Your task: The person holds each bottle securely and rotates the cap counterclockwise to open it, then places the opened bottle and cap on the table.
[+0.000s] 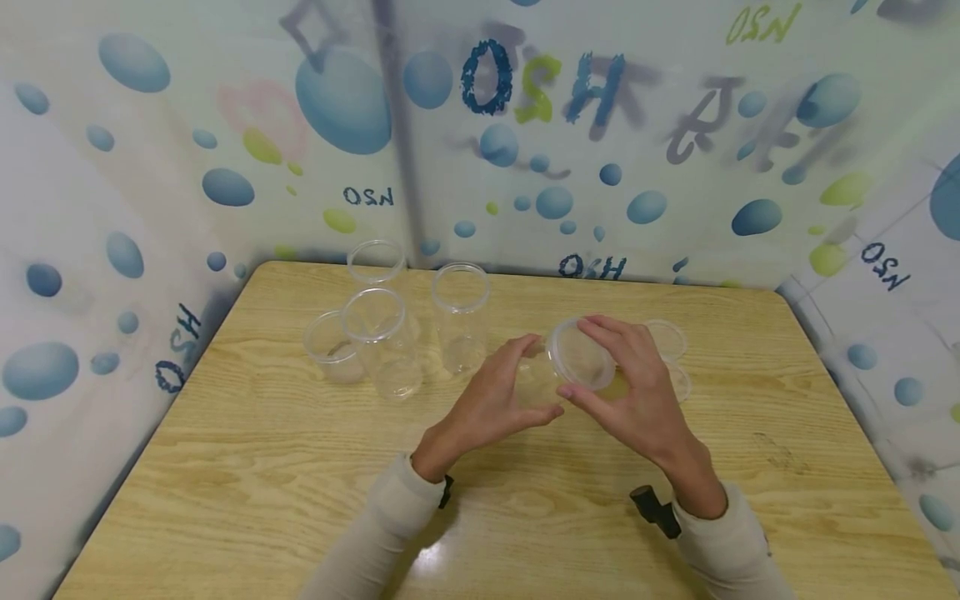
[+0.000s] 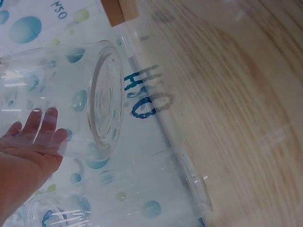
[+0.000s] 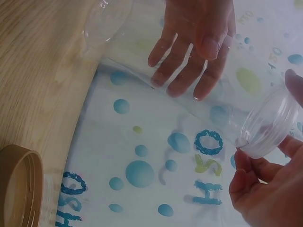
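A clear plastic jar (image 1: pixel 534 382) is held tilted above the table between both hands. The left hand (image 1: pixel 491 392) grips the jar's body, its fingers showing through the clear wall in the right wrist view. At the jar's upper end, the right hand (image 1: pixel 637 383) pinches a clear lid (image 1: pixel 581 354) by its edge, thumb on the near side and fingers on the far side. Whether the lid is fully seated cannot be told. In the left wrist view the jar's ridged round base (image 2: pixel 106 94) faces the table.
Open clear jars (image 1: pixel 461 325) stand at the back left, including a shorter jar (image 1: pixel 333 350). Clear round lids (image 1: pixel 666 340) lie right of the hands. A brown ring-shaped object (image 3: pixel 21 184) is partly visible in the right wrist view. A patterned curtain (image 1: pixel 555 150) borders the wooden table (image 1: pixel 300 492).
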The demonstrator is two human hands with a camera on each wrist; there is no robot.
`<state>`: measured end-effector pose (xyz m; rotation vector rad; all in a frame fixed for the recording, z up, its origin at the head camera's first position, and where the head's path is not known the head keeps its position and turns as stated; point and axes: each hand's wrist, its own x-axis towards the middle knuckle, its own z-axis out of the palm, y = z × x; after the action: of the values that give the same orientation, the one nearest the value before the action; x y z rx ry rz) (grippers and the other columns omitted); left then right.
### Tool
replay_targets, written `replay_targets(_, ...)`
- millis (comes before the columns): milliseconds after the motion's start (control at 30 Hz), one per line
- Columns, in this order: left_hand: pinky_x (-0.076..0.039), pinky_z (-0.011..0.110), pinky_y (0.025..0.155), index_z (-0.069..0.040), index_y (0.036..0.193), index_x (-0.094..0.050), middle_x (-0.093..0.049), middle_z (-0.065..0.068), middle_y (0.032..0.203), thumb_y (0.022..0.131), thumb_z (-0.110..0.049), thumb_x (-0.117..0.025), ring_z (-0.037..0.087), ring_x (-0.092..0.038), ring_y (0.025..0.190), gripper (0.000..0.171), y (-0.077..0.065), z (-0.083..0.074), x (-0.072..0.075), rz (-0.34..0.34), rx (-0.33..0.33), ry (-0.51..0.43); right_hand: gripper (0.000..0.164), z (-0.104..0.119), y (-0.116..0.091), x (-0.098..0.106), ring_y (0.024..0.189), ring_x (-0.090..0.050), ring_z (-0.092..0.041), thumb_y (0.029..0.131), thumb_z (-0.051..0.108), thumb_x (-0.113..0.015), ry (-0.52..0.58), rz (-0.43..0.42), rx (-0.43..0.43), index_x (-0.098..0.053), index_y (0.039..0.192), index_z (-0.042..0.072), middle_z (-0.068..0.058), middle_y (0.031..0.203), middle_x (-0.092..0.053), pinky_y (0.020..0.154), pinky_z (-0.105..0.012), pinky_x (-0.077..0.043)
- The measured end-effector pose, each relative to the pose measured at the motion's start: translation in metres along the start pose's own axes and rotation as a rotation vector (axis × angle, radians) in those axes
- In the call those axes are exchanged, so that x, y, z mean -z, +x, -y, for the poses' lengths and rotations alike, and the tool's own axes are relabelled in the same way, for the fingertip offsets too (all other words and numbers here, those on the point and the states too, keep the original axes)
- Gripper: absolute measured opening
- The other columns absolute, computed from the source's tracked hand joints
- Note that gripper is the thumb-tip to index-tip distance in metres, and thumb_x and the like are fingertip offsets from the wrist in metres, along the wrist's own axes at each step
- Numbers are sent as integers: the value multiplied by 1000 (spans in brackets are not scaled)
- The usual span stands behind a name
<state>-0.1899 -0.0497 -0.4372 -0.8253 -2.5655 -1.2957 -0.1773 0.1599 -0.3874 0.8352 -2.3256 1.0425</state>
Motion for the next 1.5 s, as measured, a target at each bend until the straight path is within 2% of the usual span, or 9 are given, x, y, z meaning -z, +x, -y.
replay_targets(133,-45,42,103,-9,144,-41,-55,7,135,76,-33,-86,21,-53,125,85,0,-1,1,21,7,-8,69,0,0,2,120,-48,-32,88,59,-65,22,12,9,-59,136,10,-14,138,-56,89,-49,-42)
replay_targets(300,-45,43,104,-11,145,-40,-55,6,136,77,-34,-85,20,-52,127,85,0,-1,3,49,15,-25,63,1,-1,4,124,-47,-31,82,31,-81,53,34,15,-58,137,9,-12,141,-54,92,-49,-41)
replay_targets(467,-43,45,106,-11,145,-39,-56,6,137,76,-34,-86,21,-51,128,86,1,-1,3,57,-2,-25,72,1,-1,6,126,-45,-29,73,12,-82,67,45,18,-54,139,9,-12,143,-52,92,-47,-43)
replay_targets(733,-32,49,103,-10,143,-41,-55,4,136,73,-33,-88,22,-49,128,87,3,1,2,29,23,-16,71,-3,-1,8,127,-45,-22,92,49,-65,111,-27,73,-49,142,2,-20,141,-49,86,-28,-46)
replay_targets(900,-31,51,103,-9,143,-42,-49,8,140,73,-34,-88,24,-44,131,88,4,2,1,24,55,-19,73,-7,2,10,119,-48,-19,92,49,-65,185,-114,108,-49,139,-5,-24,137,-50,85,-25,-40)
replay_targets(1100,-38,51,100,-13,146,-40,-39,12,137,73,-34,-88,28,-39,126,90,4,3,2,30,119,-71,74,-16,3,15,117,-46,-12,91,46,-68,204,-201,34,-47,140,-5,-11,135,-51,87,-22,-41)
replay_targets(1233,-40,50,99,-16,151,-38,-37,14,134,73,-34,-89,28,-37,122,94,2,6,3,47,155,-116,65,-29,4,16,120,-45,-9,86,14,-75,182,-244,-33,-46,142,-3,-14,137,-49,89,-21,-43)
replay_targets(1333,-39,50,100,-18,152,-37,-37,14,133,73,-33,-89,30,-37,122,96,-1,10,4,65,177,-153,72,-39,5,13,120,-45,-9,76,-6,-75,168,-234,-100,-48,143,1,-18,141,-48,89,-24,-42)
replay_targets(1500,-42,52,97,-29,150,-38,-39,10,129,75,-34,-88,37,-41,119,91,-3,16,4,90,211,-233,71,-51,10,5,122,-49,-22,80,2,-78,139,-154,-237,-48,144,7,-16,142,-49,92,-34,-41)
